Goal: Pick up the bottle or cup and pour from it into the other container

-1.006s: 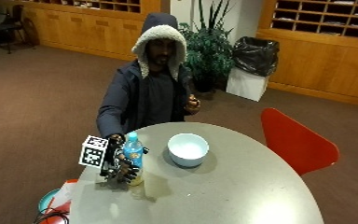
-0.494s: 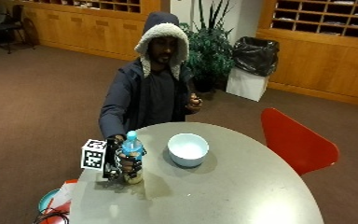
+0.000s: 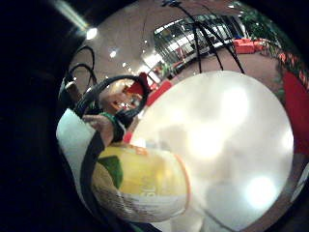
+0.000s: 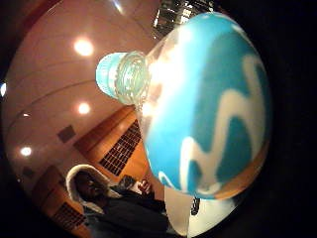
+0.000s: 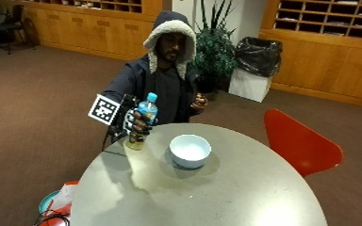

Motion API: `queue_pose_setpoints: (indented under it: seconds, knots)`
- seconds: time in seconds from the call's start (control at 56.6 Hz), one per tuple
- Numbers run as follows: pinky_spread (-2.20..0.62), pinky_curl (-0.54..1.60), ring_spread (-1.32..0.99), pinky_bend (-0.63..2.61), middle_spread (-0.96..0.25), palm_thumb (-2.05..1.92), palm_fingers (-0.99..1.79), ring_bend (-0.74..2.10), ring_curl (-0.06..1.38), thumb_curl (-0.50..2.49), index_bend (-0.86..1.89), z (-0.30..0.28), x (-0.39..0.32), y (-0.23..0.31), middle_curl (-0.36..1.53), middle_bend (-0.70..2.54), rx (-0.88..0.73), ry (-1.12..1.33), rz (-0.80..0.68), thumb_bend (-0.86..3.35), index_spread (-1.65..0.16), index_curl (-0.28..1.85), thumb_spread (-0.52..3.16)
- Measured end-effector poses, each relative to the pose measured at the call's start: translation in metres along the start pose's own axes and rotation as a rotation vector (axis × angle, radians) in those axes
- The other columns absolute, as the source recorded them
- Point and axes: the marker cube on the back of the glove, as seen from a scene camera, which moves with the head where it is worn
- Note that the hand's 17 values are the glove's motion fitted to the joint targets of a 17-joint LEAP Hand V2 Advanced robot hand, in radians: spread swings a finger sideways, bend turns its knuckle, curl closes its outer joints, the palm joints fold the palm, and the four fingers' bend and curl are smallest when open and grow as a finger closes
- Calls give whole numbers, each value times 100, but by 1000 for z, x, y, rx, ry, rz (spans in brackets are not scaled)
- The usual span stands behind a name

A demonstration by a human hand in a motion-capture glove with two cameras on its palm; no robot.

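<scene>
Fingers of the gloved right hand are wrapped round 1 capped bottle, upright, held just above the surface edge. The white bowl sits near, toward the table's middle, mouth up.

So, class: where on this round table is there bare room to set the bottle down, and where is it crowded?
Bare tabletop spreads from the white bowl toward the near edge and toward the red chair. The far corner is crowded: the gloved right hand holds the bottle upright just beside the bowl.
</scene>
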Motion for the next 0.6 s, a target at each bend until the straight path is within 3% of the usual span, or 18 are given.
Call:
queue_pose_setpoints:
  seconds: [0.071,0.141,0.283,0.6]
  knots:
    - [-8,39,-19,47,-23,97,119,64,44,64,13,9,-24,9,48,36,-87,97,76,-4,-26,30,40]
    - [-7,39,-18,47,-23,98,117,64,44,64,13,23,-39,11,48,36,-78,186,29,-4,-26,30,42]
    - [-4,38,-18,44,-23,101,113,62,44,65,13,47,-64,35,48,36,-226,433,-30,-3,-26,31,43]
    - [2,36,-18,37,-23,106,110,58,43,65,11,84,-104,29,48,36,-385,981,-126,-3,-28,30,47]
